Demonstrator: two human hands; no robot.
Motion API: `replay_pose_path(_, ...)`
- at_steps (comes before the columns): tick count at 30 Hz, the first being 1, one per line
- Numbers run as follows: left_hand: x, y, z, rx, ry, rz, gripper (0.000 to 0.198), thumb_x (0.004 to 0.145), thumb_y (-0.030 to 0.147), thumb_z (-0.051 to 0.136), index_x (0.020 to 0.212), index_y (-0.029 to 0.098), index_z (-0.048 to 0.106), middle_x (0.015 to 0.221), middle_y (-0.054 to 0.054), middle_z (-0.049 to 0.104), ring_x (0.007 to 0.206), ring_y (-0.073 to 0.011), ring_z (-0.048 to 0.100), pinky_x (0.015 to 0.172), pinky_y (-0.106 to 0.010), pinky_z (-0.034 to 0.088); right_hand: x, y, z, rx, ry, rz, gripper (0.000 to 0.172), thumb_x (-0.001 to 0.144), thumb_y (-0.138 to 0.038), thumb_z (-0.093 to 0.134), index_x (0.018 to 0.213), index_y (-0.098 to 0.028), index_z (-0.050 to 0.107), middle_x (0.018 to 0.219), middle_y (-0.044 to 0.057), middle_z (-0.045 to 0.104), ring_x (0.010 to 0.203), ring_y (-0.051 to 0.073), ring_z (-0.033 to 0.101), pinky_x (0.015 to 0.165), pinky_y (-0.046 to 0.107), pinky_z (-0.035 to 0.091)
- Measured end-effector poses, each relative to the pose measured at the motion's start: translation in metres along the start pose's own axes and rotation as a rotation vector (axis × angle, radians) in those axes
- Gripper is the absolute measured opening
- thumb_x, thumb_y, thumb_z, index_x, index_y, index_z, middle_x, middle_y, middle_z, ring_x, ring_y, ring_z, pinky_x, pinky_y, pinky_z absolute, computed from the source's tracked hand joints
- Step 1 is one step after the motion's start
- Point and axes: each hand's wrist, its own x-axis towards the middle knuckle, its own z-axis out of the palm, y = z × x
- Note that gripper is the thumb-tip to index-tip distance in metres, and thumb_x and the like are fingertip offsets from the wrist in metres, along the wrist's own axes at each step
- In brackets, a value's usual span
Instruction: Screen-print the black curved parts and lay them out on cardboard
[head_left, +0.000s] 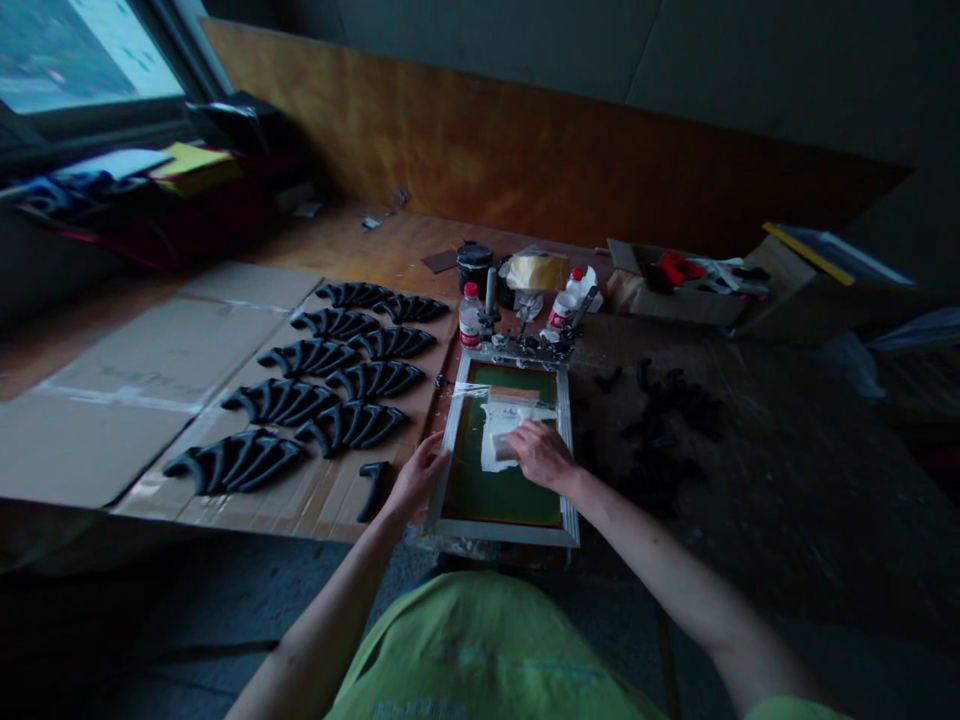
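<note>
A silkscreen frame [568,480] with a metal rim and green mesh lies in front of me, held at its far end by a metal clamp fixture [525,345]. My right hand [541,455] is closed on a small squeegee [505,446] over the mesh, amid a patch of white ink [491,425]. A second, wooden-edged squeegee [514,396] rests just beyond it. My left hand [422,472] grips the frame's left rim. Left of that hand, a single black curved handle [371,490] lies on the cardboard [330,500]. What is under the frame is hidden.
Rows of black handles [277,405] cover the cardboard on the left. More dark handles [660,420] lie heaped at right. Behind the frame stand red-capped bottles [470,315] and a black tub [474,265]. An open carton [675,290] sits at the back right.
</note>
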Motion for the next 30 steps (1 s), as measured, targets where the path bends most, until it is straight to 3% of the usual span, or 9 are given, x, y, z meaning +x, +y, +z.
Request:
replay_pose_path(4,0.000,-0.001,0.001,-0.016,-0.020,-0.006,0.068,0.077,0.057,0.058,0.134,0.019,0.052,0.083,-0.003,0.069,0.071,-0.0183,0.064,0.063,-0.027,0.048,-0.010,0.003,-0.011,0.065,-0.069,-0.190,0.011,0.079,-0.012,0.059,0.083,-0.020,0.066,0.084,0.006,0.067,0.086,0.021,0.057,0.074,0.031,0.039)
replay_pose_path(7,-0.002,0.002,-0.001,-0.037,-0.038,0.022,0.070,0.078,0.058,0.057,0.135,0.018,0.051,0.082,-0.002,0.067,0.072,-0.0177,0.063,0.063,-0.025,0.046,-0.006,0.002,-0.008,0.044,0.009,-0.075,0.003,0.080,-0.018,0.063,0.081,-0.020,0.066,0.080,0.005,0.067,0.085,0.022,0.057,0.075,0.033,0.039)
replay_pose_path(9,-0.004,0.003,-0.002,-0.068,-0.052,0.014,0.073,0.077,0.059,0.058,0.136,0.017,0.049,0.083,-0.003,0.067,0.072,-0.0174,0.062,0.062,-0.025,0.046,-0.010,-0.004,0.002,-0.007,0.085,-0.036,0.012,0.084,-0.014,0.057,0.089,-0.018,0.067,0.087,0.008,0.068,0.089,0.023,0.057,0.078,0.034,0.040)
replay_pose_path(13,-0.006,0.004,-0.002,-0.080,-0.047,-0.019,0.074,0.076,0.059,0.059,0.137,0.018,0.048,0.079,-0.002,0.065,0.067,-0.0161,0.061,0.059,-0.024,0.044,-0.027,-0.015,0.017,0.003,0.076,-0.117,0.019,0.088,-0.015,0.052,0.099,-0.017,0.067,0.097,0.009,0.069,0.090,0.022,0.059,0.078,0.034,0.042)
replay_pose_path(17,-0.008,0.013,-0.005,-0.125,-0.072,-0.031,0.078,0.073,0.057,0.062,0.138,0.016,0.047,0.077,-0.001,0.064,0.064,-0.0157,0.060,0.057,-0.024,0.043,-0.005,-0.008,0.000,0.132,0.128,0.026,0.019,0.087,-0.031,0.063,0.103,-0.023,0.067,0.092,0.005,0.070,0.089,0.021,0.060,0.081,0.032,0.044)
replay_pose_path(21,-0.021,0.049,-0.018,-0.163,-0.097,-0.034,0.080,0.071,0.056,0.067,0.138,0.019,0.047,0.073,0.001,0.063,0.056,-0.0125,0.054,0.050,-0.021,0.037,0.036,0.026,-0.033,0.229,0.285,0.236,0.049,0.085,-0.031,0.065,0.133,-0.030,0.052,0.104,0.003,0.068,0.090,0.019,0.062,0.081,0.030,0.047)
replay_pose_path(25,-0.035,0.102,-0.031,-0.260,-0.064,0.019,0.067,0.075,0.065,0.059,0.122,0.016,0.062,0.077,-0.002,0.066,0.060,-0.0134,0.056,0.051,-0.022,0.040,0.025,0.090,-0.059,0.383,0.515,0.462,0.050,0.091,-0.046,0.052,0.134,-0.021,0.051,0.083,0.003,0.067,0.070,0.017,0.060,0.070,0.030,0.048)
replay_pose_path(27,-0.035,0.129,-0.032,-0.335,-0.015,0.094,0.064,0.079,0.069,0.051,0.109,0.014,0.067,0.081,-0.004,0.068,0.066,-0.0156,0.060,0.057,-0.024,0.045,0.003,0.115,-0.057,0.404,0.609,0.629,0.048,0.094,-0.049,0.039,0.125,-0.015,0.056,0.079,0.005,0.065,0.071,0.018,0.059,0.070,0.032,0.048)
replay_pose_path(30,-0.022,0.168,-0.028,-0.383,0.116,0.322,0.059,0.084,0.066,0.045,0.106,0.016,0.067,0.095,-0.006,0.070,0.086,-0.0190,0.065,0.072,-0.026,0.051,-0.025,0.114,-0.027,0.388,0.503,0.723,0.043,0.093,-0.050,0.040,0.102,-0.016,0.065,0.080,0.007,0.065,0.075,0.021,0.060,0.074,0.035,0.049)
